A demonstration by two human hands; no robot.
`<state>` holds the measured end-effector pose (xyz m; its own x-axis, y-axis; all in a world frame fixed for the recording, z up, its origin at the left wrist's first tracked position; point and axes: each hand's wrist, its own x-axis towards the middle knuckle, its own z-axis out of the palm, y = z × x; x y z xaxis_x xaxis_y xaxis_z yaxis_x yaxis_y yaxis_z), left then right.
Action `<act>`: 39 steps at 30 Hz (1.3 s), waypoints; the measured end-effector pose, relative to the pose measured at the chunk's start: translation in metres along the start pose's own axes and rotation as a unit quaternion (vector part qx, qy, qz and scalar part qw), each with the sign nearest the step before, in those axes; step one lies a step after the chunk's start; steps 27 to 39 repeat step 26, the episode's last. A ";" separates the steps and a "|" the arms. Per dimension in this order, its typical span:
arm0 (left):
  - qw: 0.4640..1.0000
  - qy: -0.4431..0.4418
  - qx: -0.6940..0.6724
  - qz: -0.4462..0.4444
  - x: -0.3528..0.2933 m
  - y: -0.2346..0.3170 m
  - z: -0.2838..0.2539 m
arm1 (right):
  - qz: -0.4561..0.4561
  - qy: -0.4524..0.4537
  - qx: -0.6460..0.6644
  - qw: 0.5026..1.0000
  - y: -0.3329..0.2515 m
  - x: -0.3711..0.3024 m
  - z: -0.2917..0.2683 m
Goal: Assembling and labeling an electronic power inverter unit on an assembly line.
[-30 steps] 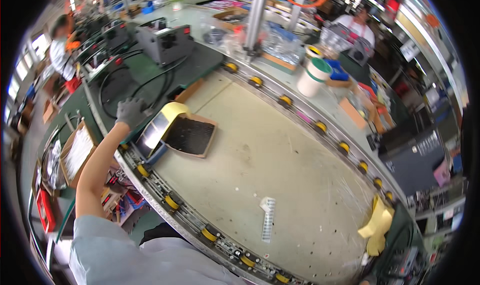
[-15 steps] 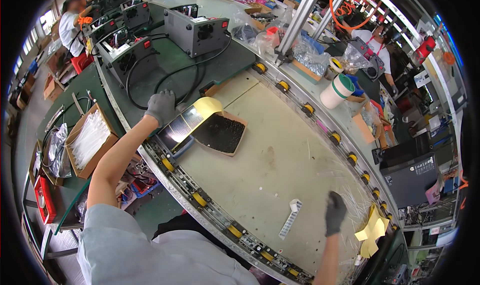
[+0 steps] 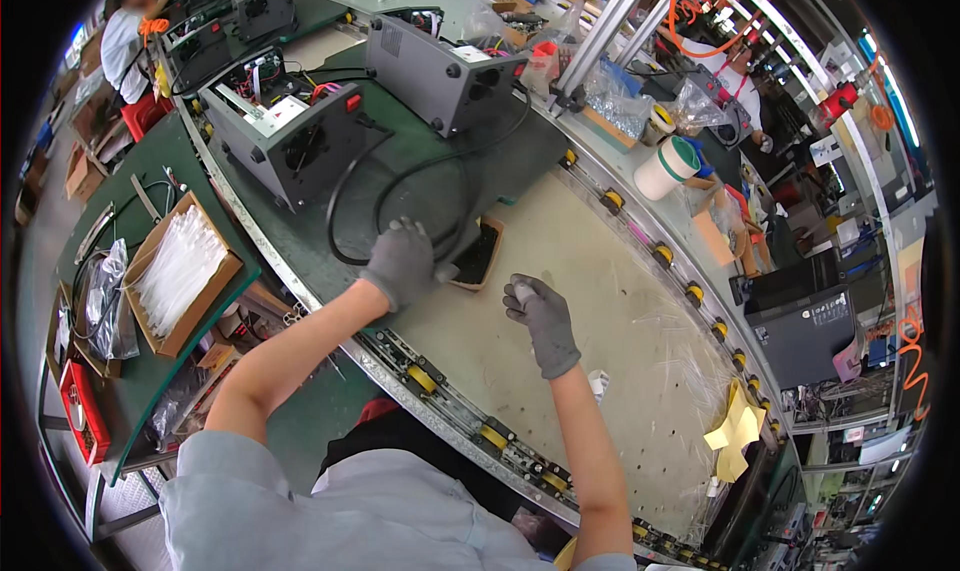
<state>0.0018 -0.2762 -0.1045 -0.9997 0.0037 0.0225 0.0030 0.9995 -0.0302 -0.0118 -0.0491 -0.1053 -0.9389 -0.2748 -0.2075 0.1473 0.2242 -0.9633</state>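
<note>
My left hand (image 3: 402, 263), in a grey glove, is closed over the near edge of a dark green board (image 3: 300, 196); its fingertips are partly smeared. On that board stand two dark grey box-shaped machines (image 3: 290, 146) with open tops and red switches. A looped black power cable (image 3: 335, 211) lies just beyond my left hand. Over the pale bench my gloved right hand (image 3: 543, 321) has its fingers curled in, and what they hold, if anything, I cannot make out. A shallow tray of small black parts (image 3: 482, 256) is partly hidden under the board's edge.
Roller rails with yellow wheels (image 3: 422, 378) border the pale bench (image 3: 640, 351). Crumpled yellow paper (image 3: 737, 433) and clear strips lie at right. A carton of white ties (image 3: 180, 276) is at left. A white tub (image 3: 667, 168) stands beyond the far rail. Other people work further off.
The board and machines have come nearer along with my left hand, covering much of the tray. The yellow-backed sheet is out of sight. My right hand has moved up and left, toward the tray.
</note>
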 end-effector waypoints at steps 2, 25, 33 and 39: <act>1.000 -0.003 0.003 0.019 -0.013 0.025 0.001 | 0.071 0.003 0.128 0.989 0.012 -0.003 -0.001; 0.802 0.341 -0.344 0.349 -0.152 0.060 -0.133 | 0.064 0.235 0.210 0.947 0.130 -0.207 -0.243; 0.815 0.341 -0.422 0.203 -0.144 0.052 -0.136 | 0.061 0.241 0.209 0.946 0.135 -0.208 -0.252; 0.815 0.341 -0.422 0.203 -0.144 0.052 -0.136 | 0.061 0.241 0.209 0.946 0.135 -0.208 -0.252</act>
